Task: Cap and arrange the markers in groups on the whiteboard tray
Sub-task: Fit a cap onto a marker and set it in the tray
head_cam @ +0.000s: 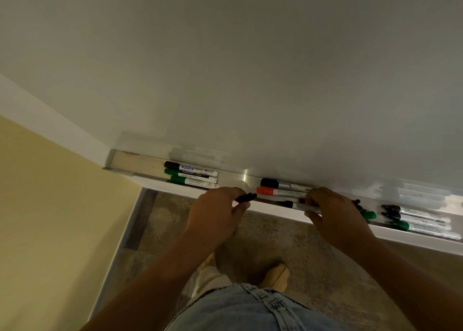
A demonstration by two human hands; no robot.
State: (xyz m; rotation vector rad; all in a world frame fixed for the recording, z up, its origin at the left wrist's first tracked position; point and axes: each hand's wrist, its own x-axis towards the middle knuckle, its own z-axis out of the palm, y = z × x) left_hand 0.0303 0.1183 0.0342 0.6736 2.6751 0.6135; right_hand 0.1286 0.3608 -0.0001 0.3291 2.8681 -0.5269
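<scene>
A metal whiteboard tray [140,164] runs below the whiteboard. At its left lie three capped markers: one black [190,168] and two green [193,180]. In the middle lie a black-capped marker [283,184] and an orange-capped marker [278,192]. My left hand [215,213] pinches a loose black cap [246,197]. My right hand [333,213] grips an uncapped black marker [295,205], its tip pointing left toward the cap, a small gap between them. Right of that hand sit a green cap end [369,215] and a group of three markers [423,220].
The whiteboard [250,67] fills the upper view. A yellow wall [50,205] stands at the left. Below the tray are speckled carpet [313,255], my jeans and my shoes [275,275].
</scene>
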